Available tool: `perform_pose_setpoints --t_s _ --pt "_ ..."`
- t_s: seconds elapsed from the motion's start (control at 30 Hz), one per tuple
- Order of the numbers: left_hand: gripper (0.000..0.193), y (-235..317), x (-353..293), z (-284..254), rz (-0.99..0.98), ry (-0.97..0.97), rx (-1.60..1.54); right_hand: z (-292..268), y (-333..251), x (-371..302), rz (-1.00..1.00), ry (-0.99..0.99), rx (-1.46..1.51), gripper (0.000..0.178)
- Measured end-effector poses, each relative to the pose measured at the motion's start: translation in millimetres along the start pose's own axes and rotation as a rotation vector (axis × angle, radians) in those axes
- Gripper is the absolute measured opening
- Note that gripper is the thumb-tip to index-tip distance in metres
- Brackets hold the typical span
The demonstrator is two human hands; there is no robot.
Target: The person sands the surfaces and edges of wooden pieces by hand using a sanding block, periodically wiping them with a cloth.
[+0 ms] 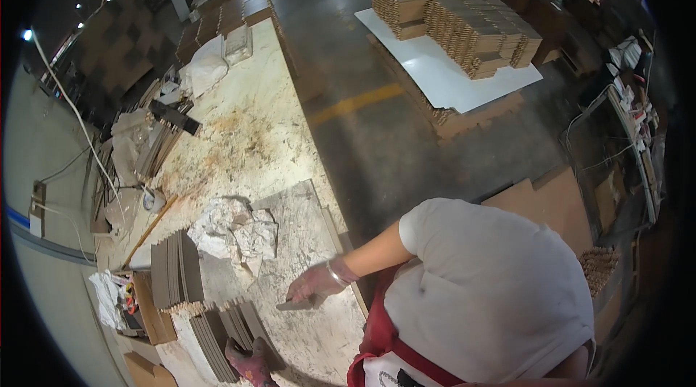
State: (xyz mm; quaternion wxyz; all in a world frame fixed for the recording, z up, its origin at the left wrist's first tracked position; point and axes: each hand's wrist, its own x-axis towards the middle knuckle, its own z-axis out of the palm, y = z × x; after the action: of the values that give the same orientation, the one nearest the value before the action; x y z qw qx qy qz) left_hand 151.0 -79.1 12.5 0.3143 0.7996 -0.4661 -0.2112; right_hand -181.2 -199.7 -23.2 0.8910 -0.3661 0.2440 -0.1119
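Note:
On the left, a gloved hand, my left hand [250, 365], rests at the near end of a stack of thin grey-brown boards [212, 343]. Its thumb and a finger close about the end of a board on the stack's right side. To the right of it, my right hand [315, 285], in a thin stained glove, is closed on a flat grey piece [293, 306] held low over the worktable. What kind of piece that is does not show. Another stack of curved boards [177, 271] lies just beyond the left hand's stack.
Crumpled white cloth [235, 231] lies on the stained worktable [254, 133]. A wooden stick [151, 231] and a cup [153, 200] sit at its left side, above an open box [150, 307]. Across the aisle, many bundled boards [464, 21] stand on a white sheet.

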Motion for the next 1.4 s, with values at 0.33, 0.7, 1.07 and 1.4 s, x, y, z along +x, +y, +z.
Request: perform_pose_setpoints --t_s 0.33,0.7,1.07,1.4 --pt "0.098 43 -22 5 0.162 -0.106 0.197 -4 8 2 -0.11 -0.027 -0.079 0.043" --pt "0.105 56 -51 27 0.112 0.035 0.434 -9 -5 -20 0.009 0.031 -0.045 0.056" --pt "0.09 102 -91 33 -0.076 0.021 0.484 12 -65 0 -0.056 0.176 -0.232 0.046" --pt "0.095 108 -105 57 -0.037 0.058 0.48 48 -77 67 -0.268 0.068 -1.059 0.05"
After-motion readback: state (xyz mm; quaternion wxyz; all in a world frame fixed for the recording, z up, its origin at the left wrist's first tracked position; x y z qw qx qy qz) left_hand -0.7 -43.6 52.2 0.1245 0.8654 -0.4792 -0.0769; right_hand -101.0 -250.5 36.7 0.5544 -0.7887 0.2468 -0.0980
